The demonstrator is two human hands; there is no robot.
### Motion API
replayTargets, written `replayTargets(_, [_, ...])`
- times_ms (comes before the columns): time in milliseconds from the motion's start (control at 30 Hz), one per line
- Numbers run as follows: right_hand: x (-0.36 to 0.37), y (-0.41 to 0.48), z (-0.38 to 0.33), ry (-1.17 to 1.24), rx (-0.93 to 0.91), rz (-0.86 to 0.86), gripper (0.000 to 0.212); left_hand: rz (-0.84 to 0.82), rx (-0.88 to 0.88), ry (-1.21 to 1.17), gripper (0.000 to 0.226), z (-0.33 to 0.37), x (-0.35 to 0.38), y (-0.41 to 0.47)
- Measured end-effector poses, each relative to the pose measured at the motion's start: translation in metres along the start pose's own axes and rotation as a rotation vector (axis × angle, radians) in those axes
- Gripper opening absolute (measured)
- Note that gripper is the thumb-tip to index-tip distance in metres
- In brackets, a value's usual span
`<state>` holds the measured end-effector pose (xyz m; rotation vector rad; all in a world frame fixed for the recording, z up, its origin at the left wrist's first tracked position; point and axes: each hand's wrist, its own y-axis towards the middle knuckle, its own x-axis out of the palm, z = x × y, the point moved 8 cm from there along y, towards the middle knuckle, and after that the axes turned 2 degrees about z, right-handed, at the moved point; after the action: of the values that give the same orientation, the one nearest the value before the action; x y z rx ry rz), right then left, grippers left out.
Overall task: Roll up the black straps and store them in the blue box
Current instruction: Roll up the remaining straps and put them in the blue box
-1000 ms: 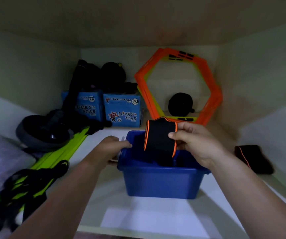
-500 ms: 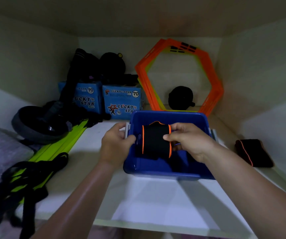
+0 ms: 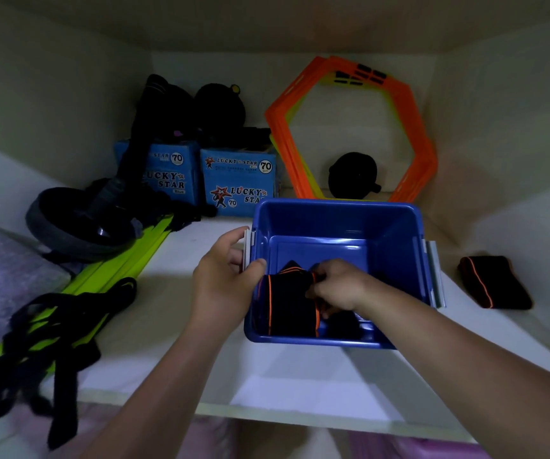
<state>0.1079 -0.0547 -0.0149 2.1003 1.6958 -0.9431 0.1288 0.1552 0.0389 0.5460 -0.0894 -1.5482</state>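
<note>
The blue box (image 3: pixel 396 226) stands on the white shelf, open at the top. A rolled black strap with orange edging (image 3: pixel 288 306) lies inside it at the near left corner. My right hand (image 3: pixel 336 286) reaches into the box and pinches the roll's right end. My left hand (image 3: pixel 227 279) grips the box's left rim, thumb over the edge next to the roll. Another dark rolled piece (image 3: pixel 344 326) sits in the box under my right wrist. A further black strap with an orange line (image 3: pixel 495 281) lies on the shelf to the right of the box.
Two blue Lucky Star cartons (image 3: pixel 238 180) and black gear stand at the back left. Orange hexagon frames (image 3: pixel 353 127) lean on the back wall. A black wheel (image 3: pixel 78 223), yellow-green rails (image 3: pixel 124 260) and tangled black webbing (image 3: pixel 48 326) fill the left. The shelf's front edge (image 3: pixel 267 412) is near.
The rolled strap went from above the box down into its near left corner with my right hand. My left hand stayed on the left rim. The view tilted down onto the box.
</note>
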Motion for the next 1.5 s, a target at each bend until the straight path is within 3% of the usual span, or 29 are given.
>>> replayTargets(233, [-0.016,-0.007,-0.012,-0.157,-0.056,0.06,0.026,-0.025,-0.03,0.039,0.047,0.003,0.003,0.011])
replayTargets(333, [-0.033,-0.011,-0.017,-0.12,-0.052,0.086,0.03,-0.061,-0.08,-0.024,0.036,0.0,0.006,0.022])
replayTargets(467, [-0.051,-0.019,-0.026,-0.074,-0.08,0.066,0.023,-0.144,-0.229,-0.159,0.022,-0.007,0.012,0.034])
replayTargets(633, [-0.065,-0.033,-0.031,0.038,-0.096,0.078,0.023,-0.306,-0.402,-0.149,0.006,-0.022,0.026,0.037])
replayTargets(767, [-0.065,-0.038,-0.028,0.057,-0.099,0.066,0.024,-0.369,-0.466,-0.107,0.008,-0.028,0.027,0.038])
replayTargets(933, [-0.068,-0.041,-0.024,0.09,-0.103,0.065,0.023,-0.386,-0.512,-0.062,0.03,-0.026,0.022,0.034])
replayTargets(1000, [-0.072,-0.042,-0.025,0.116,-0.11,0.073,0.022,-0.341,-0.466,0.038,0.036,-0.026,0.017,0.039])
replayTargets(1133, [-0.089,-0.045,-0.029,0.19,-0.187,0.152,0.017,-0.151,-0.103,0.436,0.066,0.006,0.006,0.055])
replayTargets(1233, [-0.111,-0.05,-0.029,0.276,-0.272,0.259,0.012,-0.149,0.053,0.523,0.064,0.049,0.024,0.046])
replayTargets(1367, [-0.15,-0.057,-0.012,0.318,-0.321,0.419,0.007,-0.259,0.133,0.412,0.058,0.098,0.078,0.03])
replayTargets(1500, [-0.199,-0.072,0.021,0.266,-0.318,0.591,0.014,-0.363,0.069,0.058,0.036,0.136,0.15,0.006])
